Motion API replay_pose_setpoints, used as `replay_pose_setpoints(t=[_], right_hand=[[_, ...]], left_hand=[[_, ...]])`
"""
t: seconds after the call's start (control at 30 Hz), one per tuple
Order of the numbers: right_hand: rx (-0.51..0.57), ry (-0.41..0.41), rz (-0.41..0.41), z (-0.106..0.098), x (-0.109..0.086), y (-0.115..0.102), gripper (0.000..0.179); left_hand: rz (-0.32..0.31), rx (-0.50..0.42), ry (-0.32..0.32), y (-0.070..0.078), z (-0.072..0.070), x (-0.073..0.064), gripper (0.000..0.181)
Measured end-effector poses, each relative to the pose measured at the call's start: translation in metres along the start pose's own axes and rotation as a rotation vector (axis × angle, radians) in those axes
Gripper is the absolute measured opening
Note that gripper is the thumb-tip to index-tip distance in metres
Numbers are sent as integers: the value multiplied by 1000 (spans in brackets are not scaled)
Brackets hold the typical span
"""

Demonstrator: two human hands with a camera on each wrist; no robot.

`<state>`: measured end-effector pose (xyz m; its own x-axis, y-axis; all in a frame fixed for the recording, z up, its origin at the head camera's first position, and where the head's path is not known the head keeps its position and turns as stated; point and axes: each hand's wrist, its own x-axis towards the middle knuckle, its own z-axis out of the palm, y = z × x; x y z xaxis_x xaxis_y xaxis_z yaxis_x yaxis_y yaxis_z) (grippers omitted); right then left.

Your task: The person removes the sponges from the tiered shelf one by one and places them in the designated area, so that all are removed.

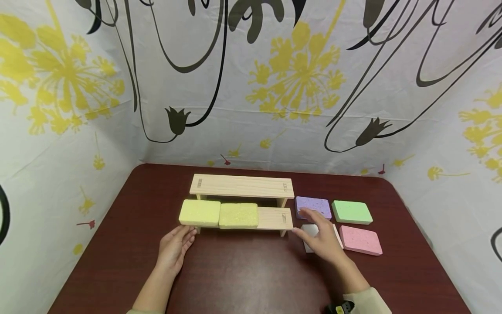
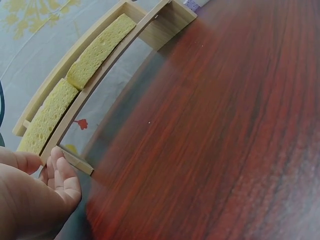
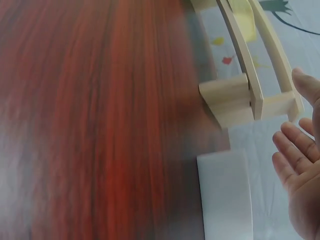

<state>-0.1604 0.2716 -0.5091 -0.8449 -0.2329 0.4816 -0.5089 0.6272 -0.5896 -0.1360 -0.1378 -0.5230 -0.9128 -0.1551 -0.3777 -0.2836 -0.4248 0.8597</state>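
Note:
A small two-step wooden rack [image 1: 241, 185] stands on the table, its front step lower than the back one. Two yellow sponges [image 1: 200, 213] lie side by side on the front step, over its left and middle parts. My left hand [image 1: 174, 246] pinches that step's left end between thumb and fingers, as the left wrist view shows near the leg. To the right of the rack, my right hand [image 1: 322, 237] hovers with fingers apart, holding nothing. Beneath it is a white block [image 3: 225, 195], partly hidden by the hand. A purple sponge [image 1: 318, 206] lies just behind its fingers.
Right of the right hand lie a green sponge [image 1: 352, 212] and, nearer, a pink sponge [image 1: 361, 240]. The dark red table [image 1: 235, 279] meets a patterned cloth [image 1: 219, 96] at the back and sides. Bare wood shows on the front step's right part.

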Motion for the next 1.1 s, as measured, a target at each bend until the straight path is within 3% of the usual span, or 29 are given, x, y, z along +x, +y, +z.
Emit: replay_pose_setpoints(t=[0.43,1.1], right_hand=[[13,-51,-93,28,18,-21,60],[-2,-132,-98,55,32,-43,63]], left_hand=[[14,43,3,0,0,0,31],[41,94,13,0,-2,4,29]])
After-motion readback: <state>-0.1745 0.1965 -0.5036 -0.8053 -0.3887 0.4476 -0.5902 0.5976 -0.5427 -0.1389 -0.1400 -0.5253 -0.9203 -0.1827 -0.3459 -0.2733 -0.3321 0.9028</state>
